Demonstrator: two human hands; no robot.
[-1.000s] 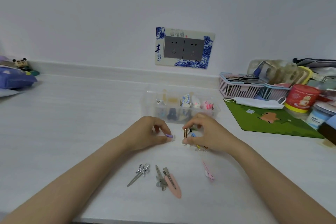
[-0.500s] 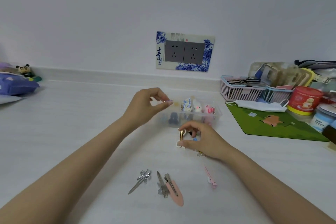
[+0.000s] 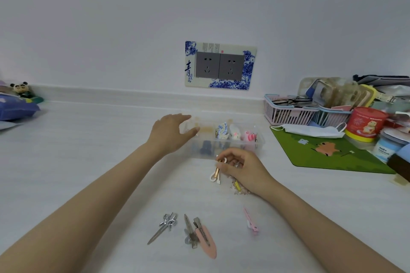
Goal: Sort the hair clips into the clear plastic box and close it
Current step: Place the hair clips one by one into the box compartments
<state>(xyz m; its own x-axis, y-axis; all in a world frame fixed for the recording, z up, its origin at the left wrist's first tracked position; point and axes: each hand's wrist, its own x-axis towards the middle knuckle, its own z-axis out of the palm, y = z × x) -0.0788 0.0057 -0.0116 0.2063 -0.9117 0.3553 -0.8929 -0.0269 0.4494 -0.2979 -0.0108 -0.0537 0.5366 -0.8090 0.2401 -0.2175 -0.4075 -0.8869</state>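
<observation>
The clear plastic box [image 3: 259,144] stands open mid-table with several clips inside, among them a blue-white clip [image 3: 221,132] and a pink one [image 3: 249,137]. My left hand [image 3: 170,134] hovers over the box's left end, fingers apart, nothing visible in them. Just in front of the box, my right hand [image 3: 246,169] pinches a gold and white clip [image 3: 217,172]. A yellow clip [image 3: 237,186] lies partly under that hand. Nearer me lie a silver bow clip [image 3: 165,227], a grey clip [image 3: 190,234], a salmon clip [image 3: 206,242] and a small pink clip [image 3: 250,222].
A green mat [image 3: 328,157] with a face mask [image 3: 310,131] lies to the right. Behind it stand pink baskets [image 3: 288,114], a red tub [image 3: 363,125] and other clutter. A blue cushion [image 3: 15,107] sits far left. A wall socket [image 3: 219,65] is behind the box.
My left hand carried a small purple clip from the table up to the box's left end and has spread its fingers there. My right hand lifted the gold and white clip slightly.
</observation>
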